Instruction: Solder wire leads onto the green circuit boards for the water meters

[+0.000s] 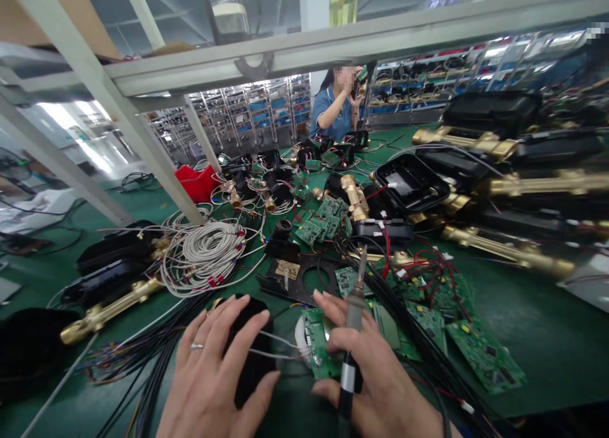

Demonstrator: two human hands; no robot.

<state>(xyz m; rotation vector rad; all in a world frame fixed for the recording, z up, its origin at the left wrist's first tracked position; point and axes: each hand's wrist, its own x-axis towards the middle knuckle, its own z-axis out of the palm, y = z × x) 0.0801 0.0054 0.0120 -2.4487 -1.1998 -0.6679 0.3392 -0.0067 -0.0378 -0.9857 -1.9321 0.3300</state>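
Observation:
My left hand (214,374), a ring on one finger, lies over a black plastic housing (252,355) at the bench's near edge, fingers wrapped on it. Thin white wires run from the housing to a small green circuit board (318,344) just to its right. My right hand (375,374) is closed around a soldering iron (353,321), held upright like a pen, tip pointing away from me above the board. The fingers of that hand also rest on the board's edge.
A coil of grey-white cable (204,255) and black wire bundles (157,355) lie left. Loose green boards (480,355), brass fittings (109,308) and black housings (412,181) crowd the green bench. A person in a blue shirt (333,111) works across the bench. A metal frame (304,45) crosses overhead.

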